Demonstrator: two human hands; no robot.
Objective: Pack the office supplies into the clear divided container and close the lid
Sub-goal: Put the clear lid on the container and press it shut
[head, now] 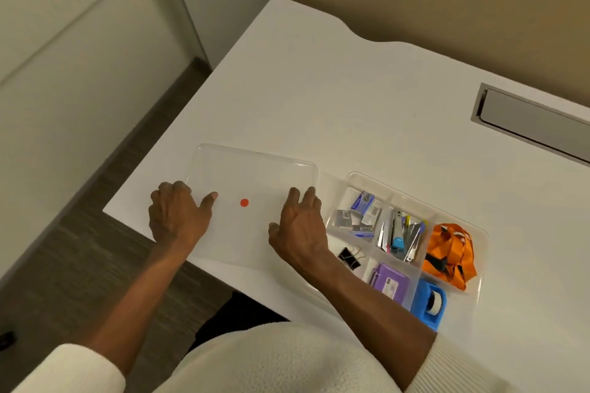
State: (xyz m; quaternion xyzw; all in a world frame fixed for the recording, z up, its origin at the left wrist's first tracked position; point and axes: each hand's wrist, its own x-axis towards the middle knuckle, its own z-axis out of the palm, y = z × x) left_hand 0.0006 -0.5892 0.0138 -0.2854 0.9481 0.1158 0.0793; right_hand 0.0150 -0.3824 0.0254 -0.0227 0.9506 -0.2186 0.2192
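Sleeves: your cream knitted sleeves are the closest to the camera, pushed up so both forearms are bare.
Left hand: your left hand rests on the left edge of the clear lid. The thumb lies on top of the lid and points to the red dot; the other fingers bend over the rim. I cannot tell if they grip it or only touch it.
Right hand: your right hand is at the right edge of the lid, near the front corner. The fingers are close together and lie flat on the rim, and the thumb is held apart on the lid surface. If it squeezes the rim, I cannot tell.
Lid: it lies flat on the white desk, near the front edge, just beside the container.
Container: the clear divided container stands open to the right of the lid, and your right forearm crosses its near left corner.
Contents: staple boxes in the far left part; a black binder clip in front of them; metal clips with a small blue thing in the middle; a purple case in front; an orange strap at the right; a blue tape dispenser at the front right.
Desk slot: a grey slot is set in the desk, far at the right.
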